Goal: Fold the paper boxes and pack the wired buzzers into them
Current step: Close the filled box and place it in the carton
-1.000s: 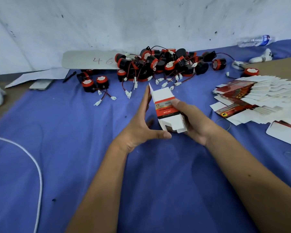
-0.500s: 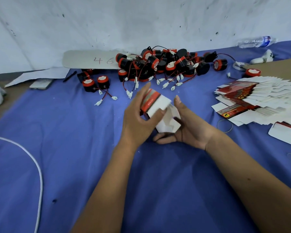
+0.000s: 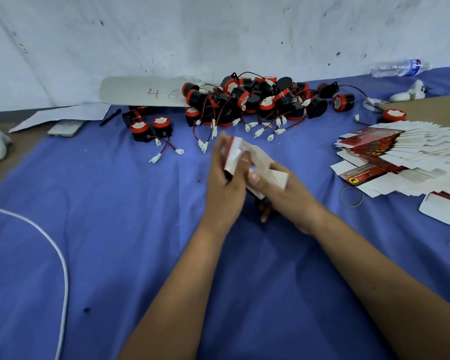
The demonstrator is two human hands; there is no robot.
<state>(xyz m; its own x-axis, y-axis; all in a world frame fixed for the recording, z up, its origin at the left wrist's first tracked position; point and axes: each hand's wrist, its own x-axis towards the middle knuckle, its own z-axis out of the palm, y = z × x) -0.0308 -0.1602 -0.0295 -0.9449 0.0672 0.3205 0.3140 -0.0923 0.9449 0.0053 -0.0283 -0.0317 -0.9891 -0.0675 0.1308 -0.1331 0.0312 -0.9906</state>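
A blue cloth [image 3: 115,229] covers the counter, with a white wall behind; at the back centre lies a large heap of black-and-red wired buzzers [image 3: 257,102], their white connectors trailing toward the person; two more buzzers [image 3: 151,128] stand apart to the left of the heap, and a couple lie off to its right; on the right a fanned stack of flat paper boxes [image 3: 400,157] waits unfolded, a rubber band [image 3: 351,196] lying just in front of it; a card marked "46" [image 3: 146,93] leans at the wall, a phone [image 3: 66,128] and a pen lie at the left, a plastic bottle [image 3: 400,68] at the far right, and a white cable [image 3: 57,255] curves across the left of the cloth.

In the middle, above the cloth, both hands work one paper box [image 3: 247,162]; the left hand [image 3: 226,183] grips its red-striped end with curled fingers; the right hand [image 3: 278,188] holds it from below and the side, its thumb pressed on a white flap; motion blur hides which flap is being tucked.

By my reading the job is at an early stage; no finished, packed box shows anywhere in view; this box is only part-formed and seems to hold no buzzer yet; nearly the whole heap and the whole stack remain.
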